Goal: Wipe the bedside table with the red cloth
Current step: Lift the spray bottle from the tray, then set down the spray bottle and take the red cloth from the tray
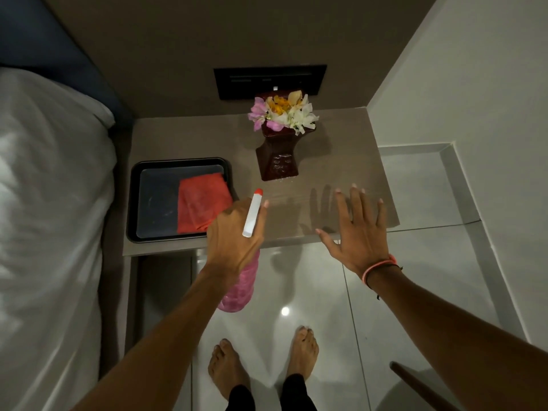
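The folded red cloth [203, 203] lies in a black tray [154, 173] on the left part of the grey bedside table [189, 134]. My left hand [234, 232] grips a pink spray bottle [238, 287] with a white trigger head and red nozzle, held over the table's front edge just right of the tray. Spread flat, my right hand [360, 229] hovers over the table's front right part and holds nothing. Its shadow falls on the tabletop.
A dark red vase of flowers [278, 149] stands at the table's middle back, below a black wall panel [269, 81]. The white bed [50, 203] borders the table on the left, a white wall [474, 99] on the right. My bare feet stand on glossy tiles.
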Motion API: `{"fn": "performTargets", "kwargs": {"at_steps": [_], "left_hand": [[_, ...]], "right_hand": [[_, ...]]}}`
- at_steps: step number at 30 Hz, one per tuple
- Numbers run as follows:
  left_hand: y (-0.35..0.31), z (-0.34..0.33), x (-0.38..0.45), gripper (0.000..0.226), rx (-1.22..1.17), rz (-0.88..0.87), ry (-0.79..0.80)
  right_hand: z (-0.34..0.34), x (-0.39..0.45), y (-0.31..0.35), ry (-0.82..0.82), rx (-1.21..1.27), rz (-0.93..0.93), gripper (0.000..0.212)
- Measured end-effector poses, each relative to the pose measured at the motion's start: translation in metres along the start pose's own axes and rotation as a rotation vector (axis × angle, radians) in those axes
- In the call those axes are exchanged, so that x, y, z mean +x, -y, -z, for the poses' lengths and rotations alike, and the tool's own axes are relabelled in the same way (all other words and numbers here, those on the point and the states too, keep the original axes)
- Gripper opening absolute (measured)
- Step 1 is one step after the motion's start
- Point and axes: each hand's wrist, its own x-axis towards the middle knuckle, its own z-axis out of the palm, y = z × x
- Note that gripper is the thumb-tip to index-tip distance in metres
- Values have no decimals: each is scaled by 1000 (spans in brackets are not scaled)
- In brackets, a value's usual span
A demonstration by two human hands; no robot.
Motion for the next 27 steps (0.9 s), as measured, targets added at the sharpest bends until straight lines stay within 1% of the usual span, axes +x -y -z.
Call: {"fn": "performTargets", "kwargs": {"at_steps": [2, 3, 6, 7, 10, 13, 16, 19, 21, 23, 27], "left_hand": [[3, 22, 5, 31, -45, 55, -1], [3, 37, 10, 30, -66, 49, -29], [-1, 88, 32, 35, -28, -130, -244], [0, 106, 42, 36, -5, -163, -314], [13, 146, 73, 46, 76, -183, -479], [32, 161, 97, 43, -5, -182, -565], [60, 155, 113, 38, 10, -194, -599], [89, 146, 123, 37, 22, -190, -560], [105, 143, 124, 37, 16, -201, -530], [119, 141, 122, 39, -1, -192, -499], [129, 143, 120, 48, -52, -150, -480]], "right_hand": [[-2, 2, 7, 17, 3, 6, 95], [-3, 3, 10, 25, 9, 7, 95], [-8, 5, 27, 28, 25, 6, 94], [-10, 5, 34, 30, 30, 7, 94], [-19, 1, 52, 26, 38, 22, 92], [-28, -2, 69, 16, 32, 33, 92], [-33, 1, 86, 2, 27, 35, 92], [-32, 10, 104, -10, 53, 52, 89], [-28, 17, 118, -24, 122, 63, 84], [-27, 27, 137, -20, 259, 80, 76], [-23, 53, 180, 60, 655, 42, 61]]}}
